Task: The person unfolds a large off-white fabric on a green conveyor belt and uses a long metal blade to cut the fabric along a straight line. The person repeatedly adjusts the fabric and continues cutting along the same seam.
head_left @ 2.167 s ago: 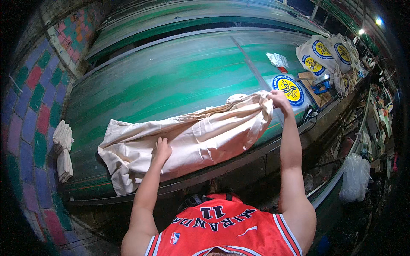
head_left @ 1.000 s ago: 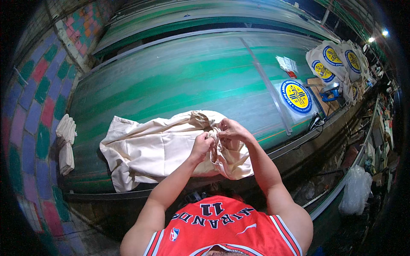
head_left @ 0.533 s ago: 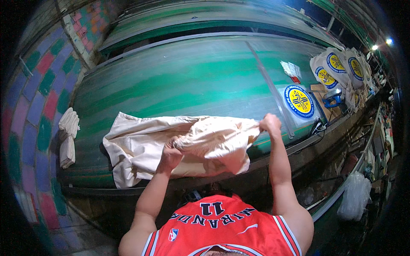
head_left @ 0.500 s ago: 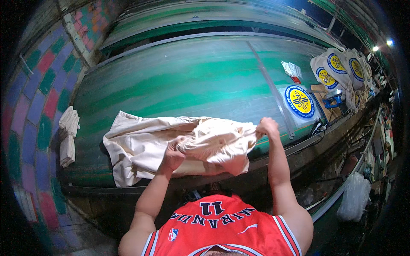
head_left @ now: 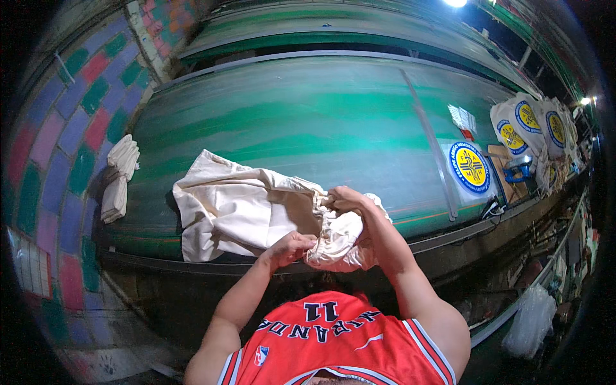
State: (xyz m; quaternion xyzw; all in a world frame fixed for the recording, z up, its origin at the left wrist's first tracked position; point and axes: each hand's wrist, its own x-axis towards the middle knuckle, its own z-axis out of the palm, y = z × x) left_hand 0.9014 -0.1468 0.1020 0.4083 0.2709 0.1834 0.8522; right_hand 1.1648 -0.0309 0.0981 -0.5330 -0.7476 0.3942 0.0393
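Note:
A cream cloth bag (head_left: 240, 205) lies crumpled along the near edge of the green table, its right part bunched up. My left hand (head_left: 290, 249) is closed on the near side of the gathered cloth. On the far side of the same gathers, my right hand (head_left: 346, 198) pinches the fabric, its fingertips partly hidden. Between the two hands the bag looks open, with a shaded hollow to the left of the gathers. The bunched part hangs slightly past the table's near edge.
The long green table (head_left: 289, 122) carries a metal bar (head_left: 428, 141) across it. Right of that are a round blue-and-yellow print (head_left: 469, 167), a blue clothes iron (head_left: 517, 171) and printed cloth bags (head_left: 527, 117). Folded cream cloth (head_left: 115, 199) lies at the left end.
My right hand has moved left and inward from the bag's right end to the gathers near my left hand. The bag's right part is now bunched together. The view has shifted slightly.

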